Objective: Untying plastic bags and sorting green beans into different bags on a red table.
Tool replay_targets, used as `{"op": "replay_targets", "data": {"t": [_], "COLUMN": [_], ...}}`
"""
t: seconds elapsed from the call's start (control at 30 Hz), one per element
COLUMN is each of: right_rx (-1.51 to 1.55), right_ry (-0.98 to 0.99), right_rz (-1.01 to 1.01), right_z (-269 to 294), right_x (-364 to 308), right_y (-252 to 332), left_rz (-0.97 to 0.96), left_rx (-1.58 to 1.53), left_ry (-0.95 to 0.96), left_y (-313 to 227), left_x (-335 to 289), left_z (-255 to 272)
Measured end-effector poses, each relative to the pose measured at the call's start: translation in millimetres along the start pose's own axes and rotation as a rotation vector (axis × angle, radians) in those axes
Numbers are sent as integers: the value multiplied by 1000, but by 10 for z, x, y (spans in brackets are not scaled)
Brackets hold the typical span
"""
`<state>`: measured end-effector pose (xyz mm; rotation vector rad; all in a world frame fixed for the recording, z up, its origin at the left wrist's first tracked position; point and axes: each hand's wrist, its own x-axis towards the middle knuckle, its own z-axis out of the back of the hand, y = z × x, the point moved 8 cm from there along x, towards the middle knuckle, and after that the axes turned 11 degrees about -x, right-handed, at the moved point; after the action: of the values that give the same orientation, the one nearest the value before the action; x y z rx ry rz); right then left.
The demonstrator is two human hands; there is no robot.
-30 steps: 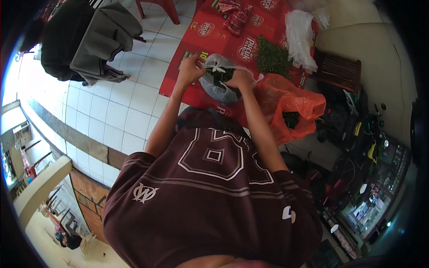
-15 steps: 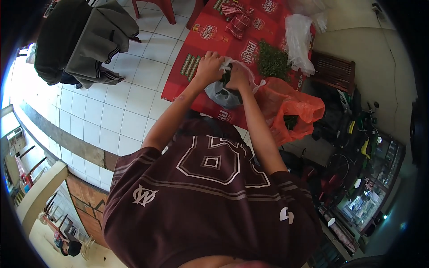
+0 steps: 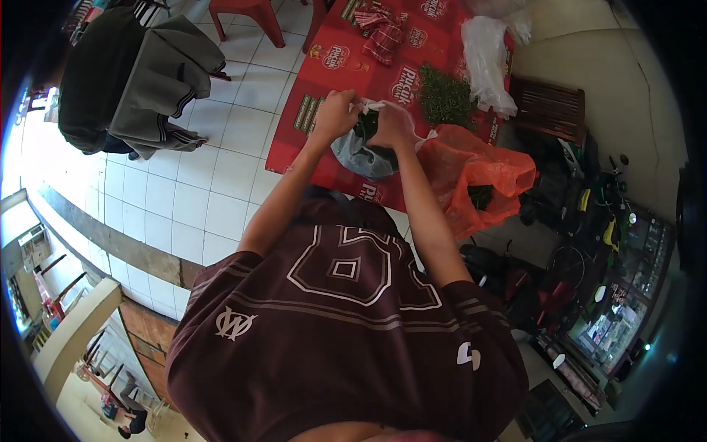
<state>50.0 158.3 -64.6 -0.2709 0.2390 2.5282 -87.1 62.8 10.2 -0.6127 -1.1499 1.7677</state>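
On the near edge of the red table a clear plastic bag [image 3: 364, 160] stands with dark green leaves [image 3: 365, 127] showing in its mouth. My left hand [image 3: 338, 114] is closed on the left side of the bag's rim. From the right, my right hand [image 3: 390, 130] reaches into the mouth beside the leaves, and its fingertips are hidden by the bag and hand. Right of the bag, an orange plastic bag [image 3: 458, 158] lies open with some greens in it. A loose heap of small green leaves [image 3: 445, 97] rests beyond my right hand.
The red covered table [image 3: 294, 144] also bears a white plastic bag [image 3: 486, 66] and a red checked cloth [image 3: 383, 37]. A wooden chair [image 3: 549, 110] and parked motorbikes [image 3: 582, 214] stand at the right. Clothes-draped furniture [image 3: 158, 81] and a red stool [image 3: 247, 11] are at the left.
My left hand has curled more tightly at the bag's rim. My right hand remains at the bag's mouth, where more dark green leaf shows. The whole view has shifted slightly.
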Motion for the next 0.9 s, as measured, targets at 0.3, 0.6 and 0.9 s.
{"op": "replay_targets", "data": {"t": [0.3,0.6,0.9], "right_rx": [105,241,12], "right_ry": [188,479,505], "right_rz": [-8,154,-120], "right_z": [-111,-412,-79], "right_x": [88,432,417], "right_y": [-34,-82,193], "left_rz": [45,39,61], "left_rx": [51,171,162], "left_ry": [11,73,7], "left_y": [33,-156,2], "left_x": [26,25,76], "left_z": [64,50,98]}}
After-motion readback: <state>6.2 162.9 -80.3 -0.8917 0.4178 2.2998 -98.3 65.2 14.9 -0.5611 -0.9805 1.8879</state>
